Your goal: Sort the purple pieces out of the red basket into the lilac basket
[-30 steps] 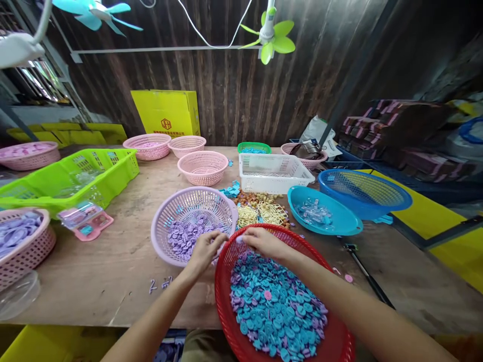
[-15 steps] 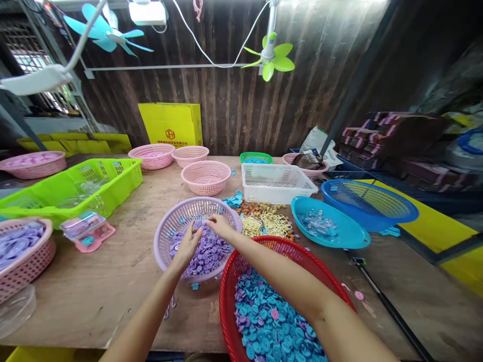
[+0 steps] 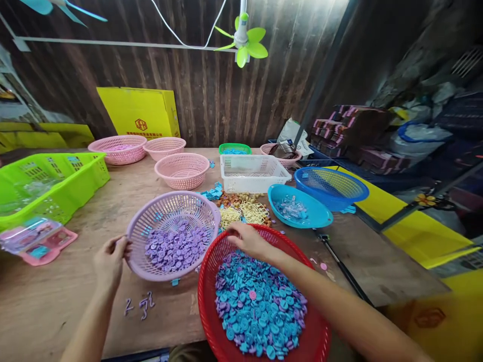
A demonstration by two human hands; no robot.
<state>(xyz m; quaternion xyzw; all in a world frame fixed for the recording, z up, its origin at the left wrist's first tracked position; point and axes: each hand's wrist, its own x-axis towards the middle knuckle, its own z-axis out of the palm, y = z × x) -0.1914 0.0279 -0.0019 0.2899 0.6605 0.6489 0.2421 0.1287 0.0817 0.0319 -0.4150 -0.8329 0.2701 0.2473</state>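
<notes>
My left hand [image 3: 113, 254] is closed on the left rim of a round lilac basket [image 3: 136, 259]. Small purple plastic discs [image 3: 177, 246] with raised patterns lie heaped in its lower half. To the right, my right hand [image 3: 249, 240] has its fingers curled over the far left rim of a red basket [image 3: 207, 301]; the fingertips are partly hidden. Inside the red basket lies a large heap of turquoise discs [image 3: 260, 306] mixed with purple ones, and a single pink disc [image 3: 252, 295] on top. My right forearm crosses over the red basket's right side.
Loose purple pieces [image 3: 145, 304] lie on the wooden table in front. Beyond the baskets are cream and brown parts [image 3: 254, 212], a white crate [image 3: 256, 186], a pink basket [image 3: 181, 173] and a turquoise basin [image 3: 320, 218]. A green crate [image 3: 75, 193] stands left; a black rod [image 3: 349, 276] lies right.
Both hands have left the purple discs: my left moved to the lilac basket's left rim, my right to the red basket's rim. The view has shifted right, and the red basket appears more fully.
</notes>
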